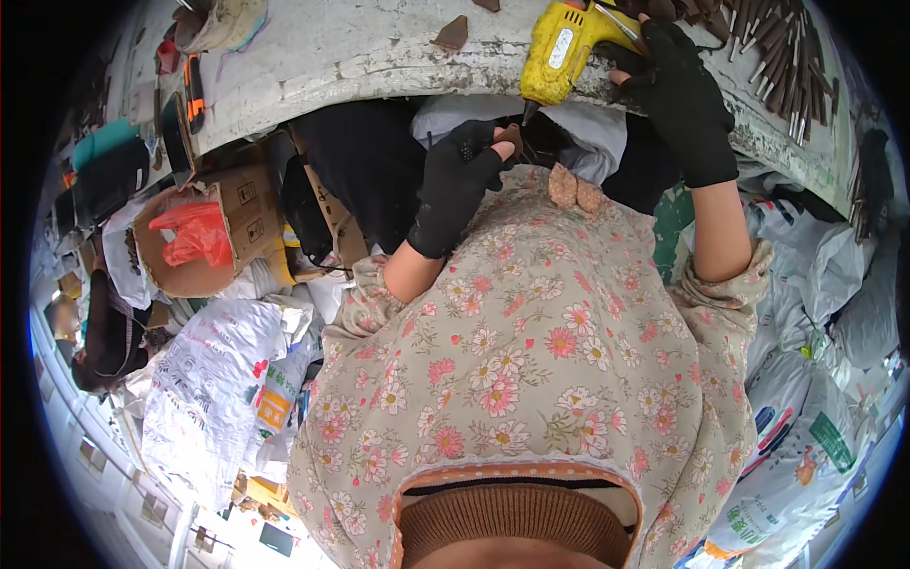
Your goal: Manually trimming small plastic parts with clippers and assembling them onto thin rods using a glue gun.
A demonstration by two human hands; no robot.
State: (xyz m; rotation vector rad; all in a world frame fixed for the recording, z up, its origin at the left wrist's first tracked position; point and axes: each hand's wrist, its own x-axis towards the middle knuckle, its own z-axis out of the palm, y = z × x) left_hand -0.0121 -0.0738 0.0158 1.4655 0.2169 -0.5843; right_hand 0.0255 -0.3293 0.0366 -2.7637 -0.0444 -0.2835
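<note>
So the left hand [464,175] is in a black glove with bare fingertips, thumb and finger pinching a small brown piece [513,138] just off the near edge of the table, above the lap. The piece is partly covered by the fingers, so I can't really make out its full shape.

Right hand [678,104], same kind of black glove, is up at the table edge, by the handle side of a yellow hot glue gun [559,52]. Its fingers are bent, but I honestly can't tell whether they're closed around the handle or just against it. The gun's nozzle points down past the edge and sits really near that brown piece; can't tell if they touch.

The worktable [332,71] is whitish and pretty scuffed. There's a flat brown shard [451,34] left of the gun, and a heap of thin dark brown sticks [782,66] with pale ends over on the right. Off to the left there's an orange and black utility knife [194,93].

Lower left, next to the legs, is an open cardboard box [251,218] with a crumpled red plastic bag [197,234] in it. The person's wearing a floral smock [531,351], and there's a white plastic sack [204,398] slumped below the box.
</note>
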